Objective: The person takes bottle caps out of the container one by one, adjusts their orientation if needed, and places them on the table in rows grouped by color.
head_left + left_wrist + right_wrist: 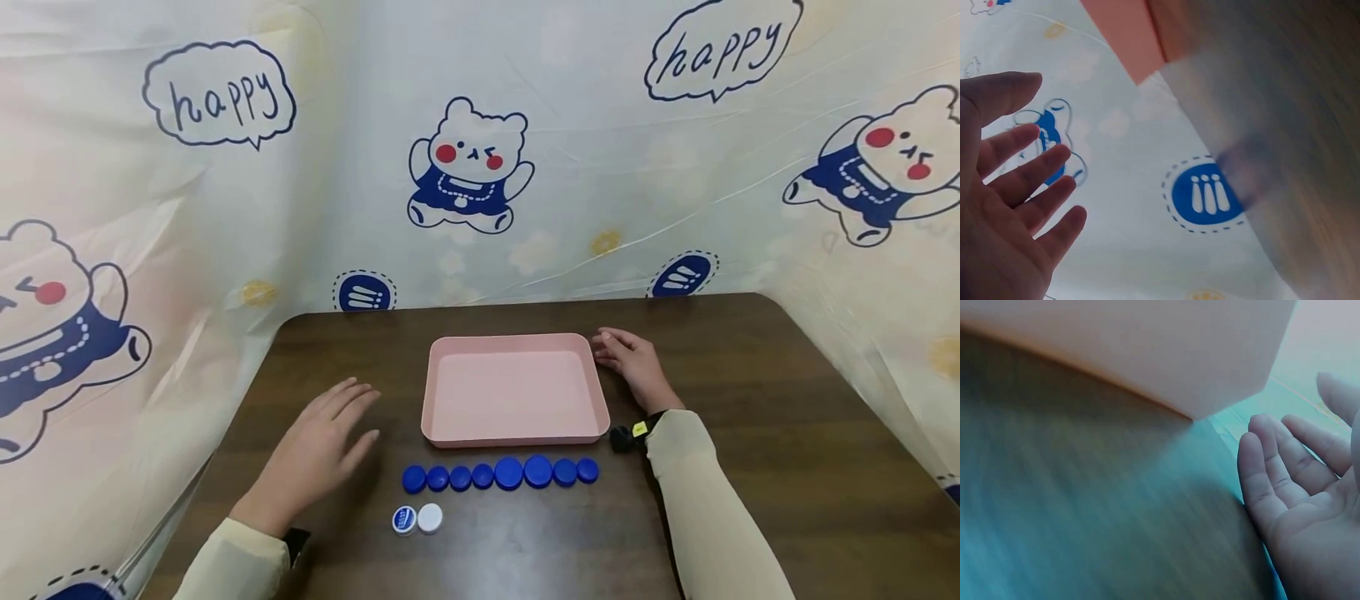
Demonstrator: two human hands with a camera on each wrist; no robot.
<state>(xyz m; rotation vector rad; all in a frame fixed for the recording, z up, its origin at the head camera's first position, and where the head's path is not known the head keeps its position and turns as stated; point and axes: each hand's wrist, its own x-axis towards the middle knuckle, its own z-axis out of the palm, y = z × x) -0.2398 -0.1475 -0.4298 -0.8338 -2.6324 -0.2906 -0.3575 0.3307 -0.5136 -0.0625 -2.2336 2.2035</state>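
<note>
A pink rectangular tray lies on the table with nothing in it. To its left hovers my left hand, fingers extended and apart from the tray. In the left wrist view the palm of the left hand shows, holding nothing. My right hand is beside the tray's far right corner, its fingers loosely bent. The right wrist view shows the right hand's bare palm near the tray's outer wall. In front of the tray runs a row of several blue bottle caps.
Nearer the front, a white cap with a blue printed top sits beside a plain white cap. The dark wooden table has rounded back corners. A cloth backdrop printed with bears surrounds it.
</note>
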